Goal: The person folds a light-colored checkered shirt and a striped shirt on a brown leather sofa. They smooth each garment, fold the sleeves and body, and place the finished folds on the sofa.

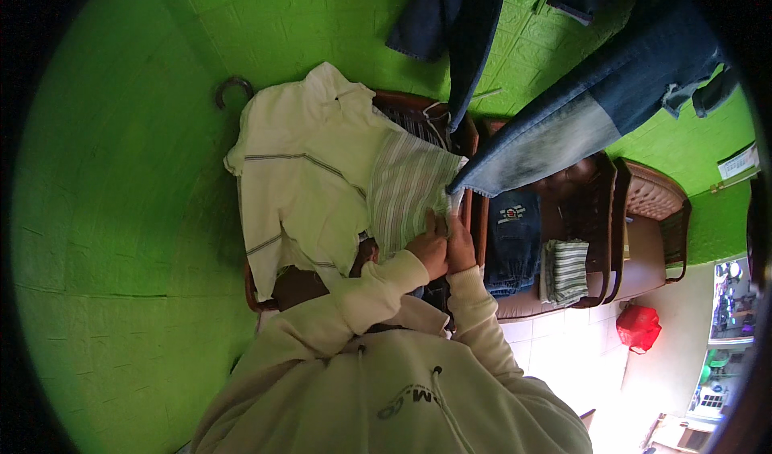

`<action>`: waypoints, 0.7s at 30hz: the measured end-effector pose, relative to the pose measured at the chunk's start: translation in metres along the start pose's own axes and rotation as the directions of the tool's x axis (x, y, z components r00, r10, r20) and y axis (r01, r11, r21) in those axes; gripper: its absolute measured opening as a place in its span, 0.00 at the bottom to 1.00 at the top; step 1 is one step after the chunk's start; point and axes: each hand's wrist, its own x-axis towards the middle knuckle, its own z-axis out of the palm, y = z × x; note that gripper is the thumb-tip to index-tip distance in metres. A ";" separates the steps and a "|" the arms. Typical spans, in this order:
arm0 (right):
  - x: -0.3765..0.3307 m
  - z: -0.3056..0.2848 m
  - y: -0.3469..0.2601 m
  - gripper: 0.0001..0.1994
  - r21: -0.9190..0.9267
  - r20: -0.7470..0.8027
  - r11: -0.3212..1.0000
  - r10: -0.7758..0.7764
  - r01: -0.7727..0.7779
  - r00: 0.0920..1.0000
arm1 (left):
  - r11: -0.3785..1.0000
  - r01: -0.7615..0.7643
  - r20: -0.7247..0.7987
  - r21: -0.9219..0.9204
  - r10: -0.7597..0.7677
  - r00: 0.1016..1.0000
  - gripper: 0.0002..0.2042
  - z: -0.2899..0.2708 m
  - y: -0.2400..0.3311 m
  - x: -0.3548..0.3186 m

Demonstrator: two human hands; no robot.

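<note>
A garment with grey and white stripes [410, 176] lies spread over the wooden-framed chair in front of me. At its right edge, my left hand [432, 250] and my right hand [461, 243] are close together, both closed on the cloth. Part of the fingers is hidden, so the exact grip is hard to see. Left of the striped garment lies a white shirt [310, 176] with thin dark bands, draped over the same chair. The lower leg of a pair of faded blue jeans [555, 136] hangs down just above my right hand.
Folded jeans [515, 245] and a folded striped cloth [565, 271] rest on the brown seat to the right. Another brown padded chair [643, 241] stands beyond, near a red bag [638, 328] on the floor. More dark jeans [450, 28] hang by the green wall [104, 237].
</note>
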 end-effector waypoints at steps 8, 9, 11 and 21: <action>0.015 0.026 -0.050 0.13 -0.786 0.441 0.330 -0.293 0.522 0.848 | 0.625 0.081 0.041 -0.776 -0.079 0.996 0.29 -0.080 -0.127 -0.006; 0.013 0.032 -0.066 0.12 -0.765 0.543 0.278 -0.206 0.581 0.814 | 0.621 0.094 -0.002 -0.778 -0.152 0.988 0.30 -0.091 -0.143 -0.008; 0.006 0.043 -0.102 0.12 -0.729 0.673 0.205 0.040 0.653 0.738 | 0.735 0.016 -0.229 -0.678 -0.232 0.945 0.31 -0.105 -0.169 -0.016; -0.060 0.092 -0.169 0.12 -0.463 0.827 0.112 0.411 0.879 0.383 | 0.494 0.007 -0.101 -0.869 -0.191 0.976 0.34 -0.069 -0.177 -0.135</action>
